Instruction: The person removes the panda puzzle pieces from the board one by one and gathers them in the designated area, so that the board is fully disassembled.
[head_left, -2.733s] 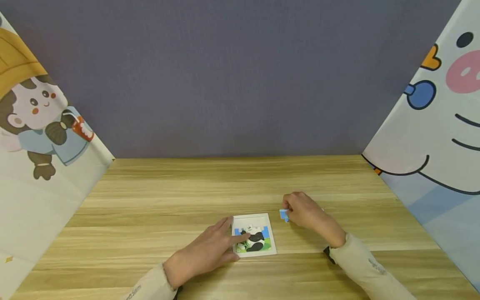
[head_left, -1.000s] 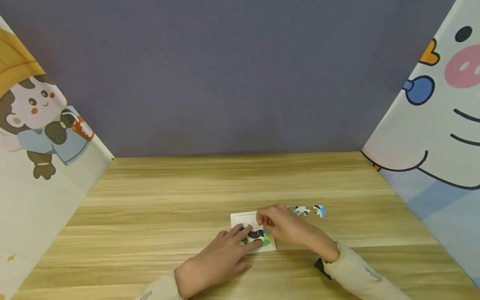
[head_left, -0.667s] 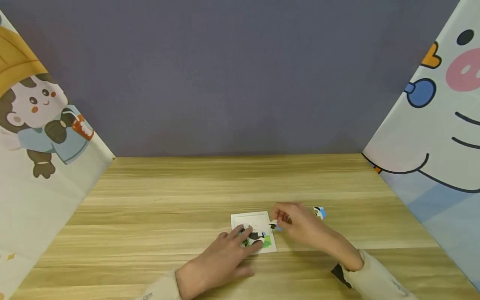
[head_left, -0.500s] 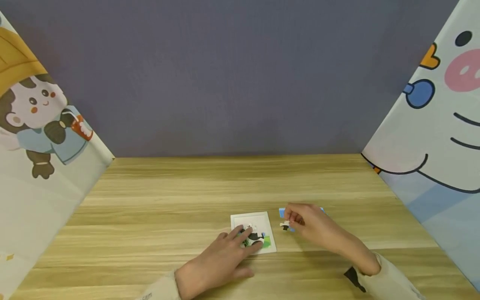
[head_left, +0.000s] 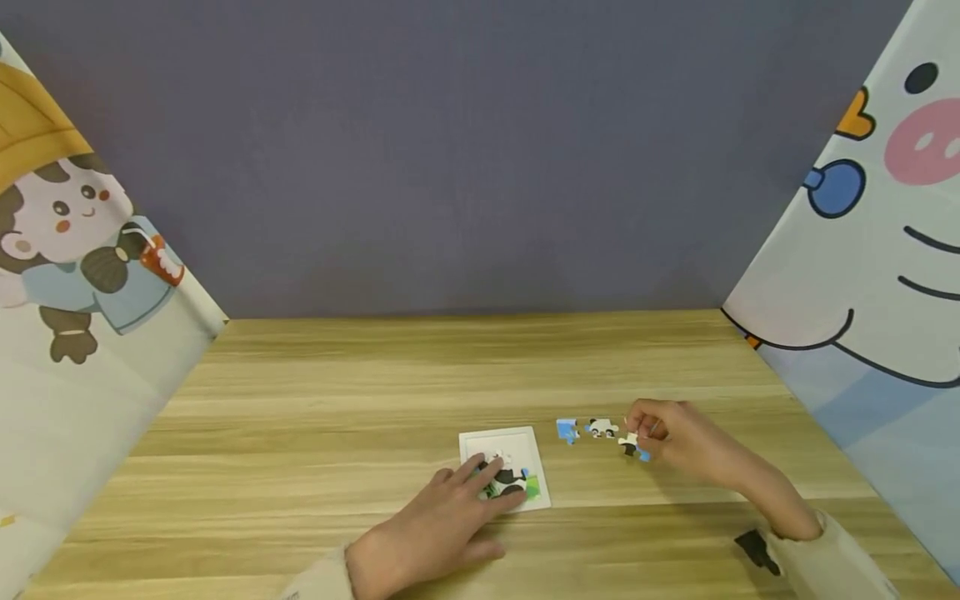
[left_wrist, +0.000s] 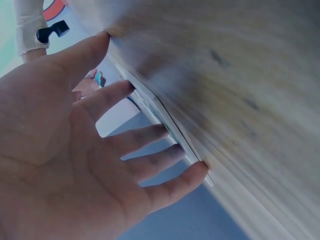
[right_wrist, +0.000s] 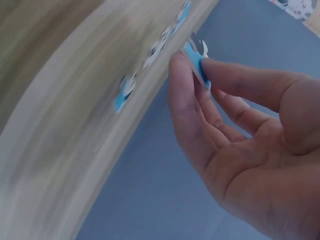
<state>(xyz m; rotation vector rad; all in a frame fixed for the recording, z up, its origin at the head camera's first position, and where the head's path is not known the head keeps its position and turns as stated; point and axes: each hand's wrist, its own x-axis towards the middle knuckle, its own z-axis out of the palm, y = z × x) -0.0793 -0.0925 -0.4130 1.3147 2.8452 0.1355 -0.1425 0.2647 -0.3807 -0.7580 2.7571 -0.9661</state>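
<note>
My right hand (head_left: 675,437) pinches a jigsaw piece (head_left: 628,444) in blue, black and white between thumb and fingertip, raised over the table in the right wrist view. Behind it lie a blue jigsaw piece (head_left: 567,430) and a panda-face piece (head_left: 602,428). A third loose piece (right_wrist: 124,92) shows in the right wrist view, mostly hidden by the hand from the head. My left hand (head_left: 442,521) rests with spread fingers on the white puzzle tray (head_left: 517,437), its fingertips over the panda picture (head_left: 512,477). The tray's upper part and right middle show bare white.
The wooden table (head_left: 337,375) runs back to a grey-purple partition (head_left: 480,167). Printed cartoon panels stand at the left (head_left: 112,250) and right (head_left: 885,275). A black strap end (head_left: 757,550) hangs by the right sleeve.
My right hand has lifted a piece out of the tray's right side and carried it right, past the loose pieces. My left hand has spread its fingers further over the puzzle.
</note>
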